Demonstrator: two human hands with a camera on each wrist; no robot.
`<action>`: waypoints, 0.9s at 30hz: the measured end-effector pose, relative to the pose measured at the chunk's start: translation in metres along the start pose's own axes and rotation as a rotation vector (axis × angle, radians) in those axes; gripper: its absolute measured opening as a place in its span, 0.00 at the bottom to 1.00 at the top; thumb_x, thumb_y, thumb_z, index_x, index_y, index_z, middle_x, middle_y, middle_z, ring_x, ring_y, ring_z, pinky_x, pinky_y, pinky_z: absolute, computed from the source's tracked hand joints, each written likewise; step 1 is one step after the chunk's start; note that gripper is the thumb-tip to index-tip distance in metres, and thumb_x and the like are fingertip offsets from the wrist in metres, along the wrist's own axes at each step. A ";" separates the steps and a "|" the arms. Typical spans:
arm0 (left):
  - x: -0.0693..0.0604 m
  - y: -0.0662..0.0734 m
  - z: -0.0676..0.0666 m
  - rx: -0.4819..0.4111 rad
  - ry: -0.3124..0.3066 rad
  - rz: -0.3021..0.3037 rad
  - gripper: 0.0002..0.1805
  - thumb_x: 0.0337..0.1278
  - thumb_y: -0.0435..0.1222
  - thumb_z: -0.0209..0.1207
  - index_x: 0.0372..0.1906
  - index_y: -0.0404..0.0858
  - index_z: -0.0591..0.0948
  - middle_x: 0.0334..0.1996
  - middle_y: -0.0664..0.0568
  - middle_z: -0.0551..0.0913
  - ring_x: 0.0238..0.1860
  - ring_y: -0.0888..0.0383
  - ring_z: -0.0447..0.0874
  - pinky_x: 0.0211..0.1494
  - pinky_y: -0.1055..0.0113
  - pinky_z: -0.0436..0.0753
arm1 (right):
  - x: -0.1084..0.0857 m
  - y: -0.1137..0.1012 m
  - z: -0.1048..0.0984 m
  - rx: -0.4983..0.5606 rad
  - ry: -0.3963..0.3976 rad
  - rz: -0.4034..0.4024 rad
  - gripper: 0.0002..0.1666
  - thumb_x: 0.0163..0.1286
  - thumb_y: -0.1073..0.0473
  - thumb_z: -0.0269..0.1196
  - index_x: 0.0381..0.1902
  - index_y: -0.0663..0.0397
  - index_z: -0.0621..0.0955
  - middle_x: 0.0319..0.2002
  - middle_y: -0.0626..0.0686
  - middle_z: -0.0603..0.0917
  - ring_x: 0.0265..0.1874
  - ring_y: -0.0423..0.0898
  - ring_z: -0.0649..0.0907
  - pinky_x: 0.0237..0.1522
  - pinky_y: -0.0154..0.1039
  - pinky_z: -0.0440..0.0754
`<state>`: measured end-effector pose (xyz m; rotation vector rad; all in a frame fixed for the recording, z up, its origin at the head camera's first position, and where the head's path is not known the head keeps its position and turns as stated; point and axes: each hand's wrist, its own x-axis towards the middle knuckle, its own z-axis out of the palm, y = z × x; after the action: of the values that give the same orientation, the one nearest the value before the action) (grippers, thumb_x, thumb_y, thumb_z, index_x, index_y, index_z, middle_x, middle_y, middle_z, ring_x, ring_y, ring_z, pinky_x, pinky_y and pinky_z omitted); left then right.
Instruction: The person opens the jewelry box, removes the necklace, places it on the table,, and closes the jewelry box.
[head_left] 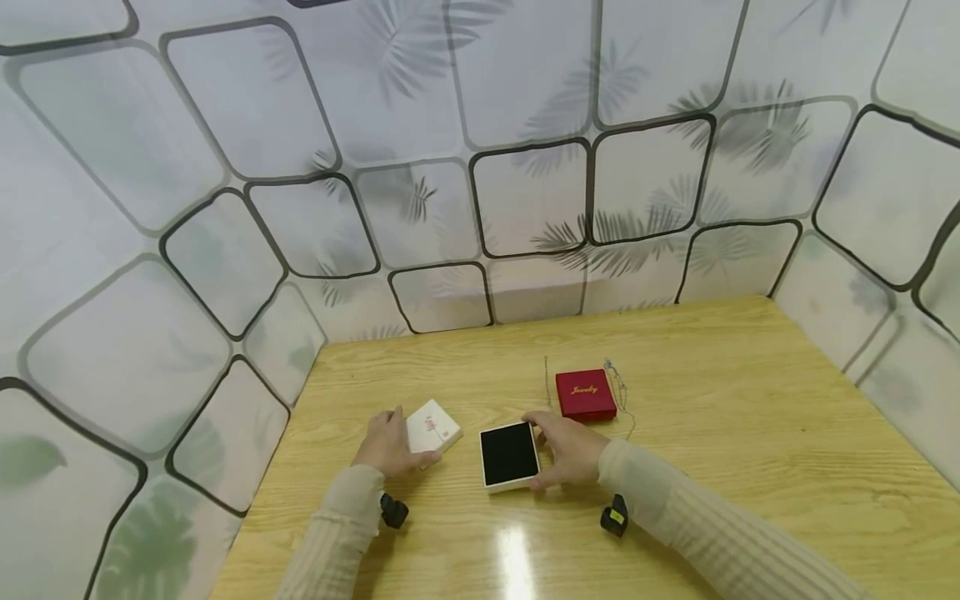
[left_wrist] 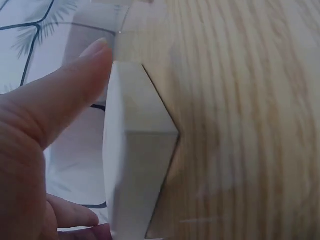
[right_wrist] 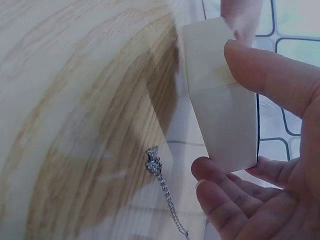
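A shallow white jewelry box with a black inner pad is near the middle of the table. My right hand grips this box by its sides, the thumb on one side and curled fingers at the other. To its left lies a white box lid with a small reddish print. My left hand is at the lid, thumb along the near edge and fingers by the left corner. In the left wrist view the thumb is straight above the lid, without a visible pinch.
A red box with gold lettering sits behind the right hand. Thin chains lie on both sides of it; a silver chain shows close up in the right wrist view. Patterned cloth surrounds the wooden table.
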<state>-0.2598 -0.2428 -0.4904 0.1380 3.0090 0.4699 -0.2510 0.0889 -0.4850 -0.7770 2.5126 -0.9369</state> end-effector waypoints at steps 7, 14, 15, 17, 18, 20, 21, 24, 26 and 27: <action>-0.001 -0.006 0.006 -0.006 -0.051 -0.015 0.71 0.28 0.66 0.72 0.71 0.23 0.54 0.62 0.29 0.65 0.62 0.35 0.64 0.61 0.45 0.70 | -0.002 -0.001 0.000 0.043 -0.003 0.024 0.60 0.47 0.39 0.76 0.72 0.52 0.60 0.57 0.50 0.76 0.52 0.47 0.78 0.56 0.51 0.75; -0.002 -0.007 0.007 -0.029 -0.037 -0.009 0.66 0.31 0.61 0.74 0.70 0.23 0.58 0.61 0.30 0.66 0.61 0.36 0.64 0.60 0.46 0.71 | -0.003 -0.002 -0.002 0.065 -0.003 0.012 0.59 0.49 0.41 0.76 0.72 0.55 0.59 0.58 0.51 0.75 0.53 0.49 0.77 0.57 0.53 0.74; -0.002 -0.007 0.008 -0.032 -0.028 -0.008 0.65 0.31 0.61 0.74 0.69 0.23 0.60 0.60 0.31 0.67 0.60 0.36 0.65 0.59 0.46 0.71 | -0.003 -0.001 -0.002 0.067 -0.003 0.011 0.59 0.49 0.41 0.76 0.72 0.55 0.59 0.58 0.52 0.75 0.53 0.49 0.77 0.57 0.53 0.74; -0.002 -0.007 0.009 -0.042 -0.013 -0.011 0.62 0.32 0.59 0.75 0.67 0.24 0.63 0.58 0.32 0.69 0.58 0.38 0.66 0.58 0.47 0.72 | -0.003 -0.001 -0.002 0.067 0.000 0.007 0.59 0.49 0.42 0.76 0.72 0.55 0.59 0.57 0.52 0.75 0.53 0.50 0.78 0.57 0.53 0.74; -0.002 -0.007 0.009 -0.050 -0.004 -0.009 0.60 0.32 0.59 0.75 0.66 0.24 0.64 0.57 0.33 0.70 0.57 0.38 0.67 0.58 0.47 0.72 | -0.003 -0.001 -0.002 0.064 0.002 0.004 0.59 0.49 0.42 0.76 0.72 0.56 0.59 0.57 0.52 0.75 0.53 0.50 0.78 0.56 0.53 0.75; -0.003 -0.006 0.010 -0.068 0.010 -0.010 0.58 0.32 0.58 0.75 0.65 0.25 0.66 0.56 0.34 0.71 0.57 0.39 0.67 0.57 0.47 0.72 | -0.003 -0.001 -0.002 0.061 0.004 -0.001 0.59 0.49 0.42 0.76 0.72 0.56 0.59 0.58 0.53 0.75 0.53 0.50 0.78 0.56 0.53 0.75; -0.004 -0.006 0.010 -0.076 0.014 -0.009 0.57 0.32 0.58 0.75 0.65 0.26 0.66 0.56 0.35 0.71 0.57 0.39 0.67 0.57 0.48 0.72 | -0.003 -0.001 -0.002 0.059 0.005 -0.004 0.59 0.49 0.41 0.75 0.72 0.56 0.59 0.58 0.53 0.75 0.53 0.50 0.78 0.56 0.53 0.75; -0.005 -0.003 0.010 -0.096 0.025 -0.004 0.56 0.32 0.57 0.76 0.65 0.28 0.67 0.57 0.35 0.70 0.58 0.39 0.66 0.58 0.48 0.72 | -0.004 -0.002 -0.002 0.058 0.006 -0.005 0.60 0.49 0.41 0.75 0.72 0.57 0.59 0.59 0.53 0.74 0.53 0.49 0.78 0.56 0.53 0.75; -0.006 -0.002 0.010 -0.102 0.040 0.009 0.56 0.31 0.57 0.76 0.65 0.28 0.67 0.57 0.36 0.71 0.59 0.39 0.66 0.58 0.47 0.72 | -0.004 -0.002 -0.003 0.064 0.006 -0.002 0.60 0.50 0.42 0.75 0.72 0.56 0.59 0.59 0.53 0.75 0.53 0.49 0.78 0.57 0.53 0.75; -0.006 -0.001 0.010 -0.106 0.046 0.016 0.56 0.31 0.57 0.76 0.65 0.28 0.67 0.58 0.36 0.70 0.59 0.39 0.66 0.59 0.47 0.72 | -0.004 -0.002 -0.003 0.067 0.006 -0.002 0.60 0.50 0.42 0.75 0.72 0.56 0.59 0.58 0.53 0.75 0.53 0.49 0.78 0.57 0.53 0.75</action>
<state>-0.2529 -0.2410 -0.4997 0.1451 3.0209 0.6417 -0.2485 0.0917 -0.4805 -0.7574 2.4722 -1.0203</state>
